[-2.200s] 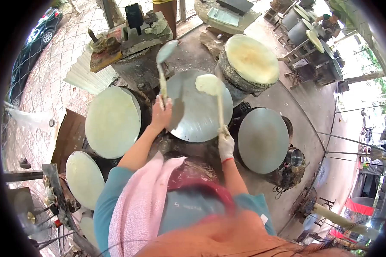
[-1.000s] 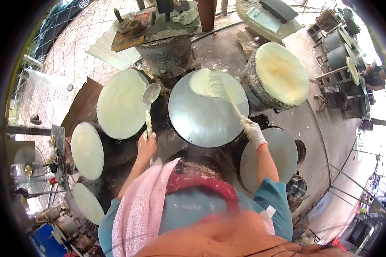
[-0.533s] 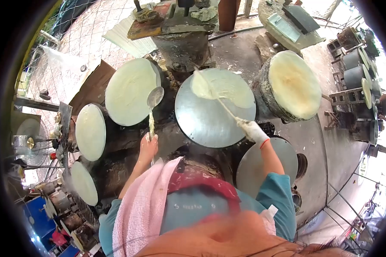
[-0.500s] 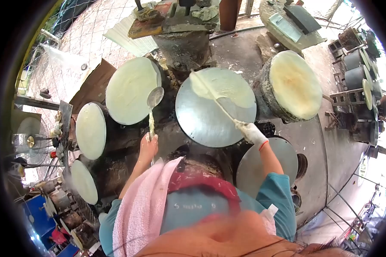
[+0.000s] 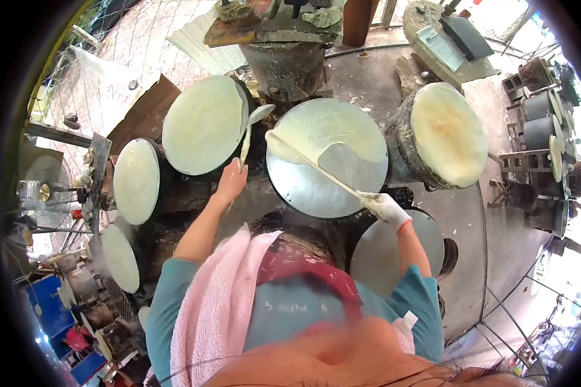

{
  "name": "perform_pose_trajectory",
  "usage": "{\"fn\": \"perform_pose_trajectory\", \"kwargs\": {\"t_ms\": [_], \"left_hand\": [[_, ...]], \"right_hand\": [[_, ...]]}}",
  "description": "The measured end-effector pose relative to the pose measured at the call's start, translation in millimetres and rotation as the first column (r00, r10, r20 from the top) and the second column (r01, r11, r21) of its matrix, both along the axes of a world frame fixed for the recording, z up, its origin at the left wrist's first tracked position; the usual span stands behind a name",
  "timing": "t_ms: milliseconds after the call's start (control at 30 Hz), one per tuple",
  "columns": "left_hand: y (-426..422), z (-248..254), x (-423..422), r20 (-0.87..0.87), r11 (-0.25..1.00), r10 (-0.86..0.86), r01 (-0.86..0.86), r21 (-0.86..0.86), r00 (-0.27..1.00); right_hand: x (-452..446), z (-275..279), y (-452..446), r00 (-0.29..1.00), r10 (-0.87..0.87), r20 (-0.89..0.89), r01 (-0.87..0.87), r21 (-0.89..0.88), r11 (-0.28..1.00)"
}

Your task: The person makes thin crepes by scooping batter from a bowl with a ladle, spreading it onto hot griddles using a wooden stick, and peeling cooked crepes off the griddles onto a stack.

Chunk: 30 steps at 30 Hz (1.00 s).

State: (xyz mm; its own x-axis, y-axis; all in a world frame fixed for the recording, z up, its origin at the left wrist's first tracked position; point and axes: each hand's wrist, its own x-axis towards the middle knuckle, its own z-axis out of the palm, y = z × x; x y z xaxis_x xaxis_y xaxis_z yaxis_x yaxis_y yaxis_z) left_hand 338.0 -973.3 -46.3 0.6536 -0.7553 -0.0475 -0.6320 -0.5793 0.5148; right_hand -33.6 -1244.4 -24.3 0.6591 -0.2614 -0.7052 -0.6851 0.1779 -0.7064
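My left hand (image 5: 231, 183) is closed around the wrapped handle of a ladle (image 5: 261, 114), whose bowl is tilted between two griddles. My right hand (image 5: 385, 208), in a white glove, grips a long thin stick (image 5: 323, 166) with a batter-coated far end. That stick lies slantwise across the middle round metal griddle (image 5: 303, 200), its tip near the left rim. Pale wet batter (image 5: 332, 122) covers the upper part of this griddle, while the lower part shows bare metal. Up and left of my left hand, a tilted griddle carries a full pale sheet of batter (image 5: 203, 126).
Further batter-covered griddles stand at left (image 5: 137, 182) and lower left (image 5: 121, 258). At right, a griddle holds a browned sheet (image 5: 449, 134). A bare metal griddle (image 5: 394, 251) sits below my right hand. Behind the middle griddle is a large drum (image 5: 284, 71); a fan (image 5: 44, 192) stands far left.
The ladle has swung up and right, its bowl now turned on edge. The stick's tip has moved left and down, and the batter reaches further left on the middle griddle.
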Motion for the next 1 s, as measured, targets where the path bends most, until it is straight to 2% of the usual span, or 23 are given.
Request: {"fn": "perform_pose_trajectory", "kwargs": {"t_ms": [33, 67, 133, 167, 233, 267, 300, 400, 433, 500, 533, 567, 633, 667, 733, 767, 800, 900, 933, 1000], "left_hand": [[-9.3, -1.1, 1.0, 0.028, 0.998, -0.032, 0.031, 0.049, 0.999], [-16.5, -1.3, 1.2, 0.055, 0.993, -0.066, 0.06, 0.1, 0.996], [-26.9, 0.7, 0.5, 0.099, 0.975, -0.111, 0.089, 0.205, 0.989], [-27.5, 2.2, -1.6, 0.118, 0.961, -0.136, 0.102, 0.256, 0.984], [-18.3, 5.5, -7.1, 0.174, 0.933, -0.212, 0.146, 0.328, 0.962], [-10.4, 7.9, -9.1, 0.199, 0.915, -0.253, 0.167, 0.369, 0.947], [2.9, 11.9, -13.7, 0.21, 0.906, -0.285, 0.191, 0.377, 0.935], [43.4, 34.2, -31.1, 0.13, 0.868, -0.308, 0.222, 0.445, 0.943], [56.7, 41.5, -40.0, 0.092, 0.862, -0.318, 0.247, 0.443, 0.943], [80.8, 50.7, -56.5, -0.001, 0.828, -0.334, 0.293, 0.478, 0.943], [88.9, 51.6, -65.2, -0.057, 0.798, -0.336, 0.316, 0.514, 0.94], [93.0, 49.3, -72.6, -0.144, 0.756, -0.301, 0.329, 0.566, 0.943], [98.6, 38.7, -81.5, -0.254, 0.763, -0.325, 0.412, 0.498, 0.911], [102.2, 28.0, -79.8, -0.319, 0.768, -0.336, 0.454, 0.452, 0.886], [94.7, 38.2, -59.7, -0.39, 0.803, -0.443, 0.551, 0.228, 0.807], [91.2, 45.5, -48.1, -0.413, 0.802, -0.502, 0.588, 0.107, 0.76], [95.5, 49.2, -40.7, -0.426, 0.86, -0.451, 0.509, 0.026, 0.784], [108.2, 65.2, -19.9, -0.465, 0.952, -0.288, 0.195, -0.238, 0.838], [111.5, 66.7, -8.7, -0.452, 0.962, -0.225, 0.125, -0.242, 0.863], [124.0, 58.6, 14.7, -0.435, 0.943, -0.225, 0.083, -0.322, 0.872]], "right_hand": [[-16.6, -17.1, -8.8, 0.998, -0.039, 0.049, 0.039, 0.014, 0.999], [-28.8, -49.2, -13.1, 0.941, -0.186, 0.283, 0.194, -0.002, 0.981], [-25.5, -74.0, -27.1, 0.869, -0.387, 0.309, 0.394, 0.043, 0.918], [-16.1, -87.6, -28.9, 0.824, -0.408, 0.393, 0.441, 0.007, 0.897], [4.4, -75.3, -31.0, 0.964, -0.165, 0.207, 0.192, -0.119, 0.974], [13.6, -61.0, -24.6, 0.994, -0.039, 0.102, 0.055, -0.158, 0.986], [19.9, -35.1, -11.4, 0.998, -0.059, 0.034, 0.06, -0.024, 0.998], [18.3, 5.7, 13.7, 0.985, 0.022, -0.17, -0.019, 0.023, 1.0], [0.7, -30.2, 19.7, 0.995, 0.015, -0.102, -0.008, 0.064, 0.998], [-22.6, -17.7, 41.2, 1.0, 0.01, -0.012, -0.01, 0.023, 1.0], [-32.5, 3.9, 55.7, 0.999, -0.016, -0.04, 0.016, -0.004, 1.0], [-45.1, -0.2, 72.4, 0.99, -0.139, -0.003, 0.139, 0.058, 0.989], [-56.2, -1.2, 118.4, 0.897, -0.44, 0.039, 0.427, 0.182, 0.886], [-51.4, -15.3, 146.5, 0.781, -0.621, 0.072, 0.552, 0.386, 0.739], [-15.3, 4.0, 187.5, 0.701, -0.699, -0.142, 0.623, 0.597, 0.505], [7.1, -14.3, 204.2, 0.663, -0.748, -0.038, 0.613, 0.6, 0.513], [33.2, -33.9, 218.5, 0.615, -0.786, 0.063, 0.605, 0.601, 0.522], [144.1, -20.4, 244.1, 0.588, -0.809, -0.01, 0.693, 0.522, 0.497], [178.4, -23.7, 252.5, 0.587, -0.808, -0.041, 0.73, 0.458, 0.507], [224.6, -54.6, 271.9, 0.586, -0.81, -0.023, 0.758, 0.368, 0.539]]}}
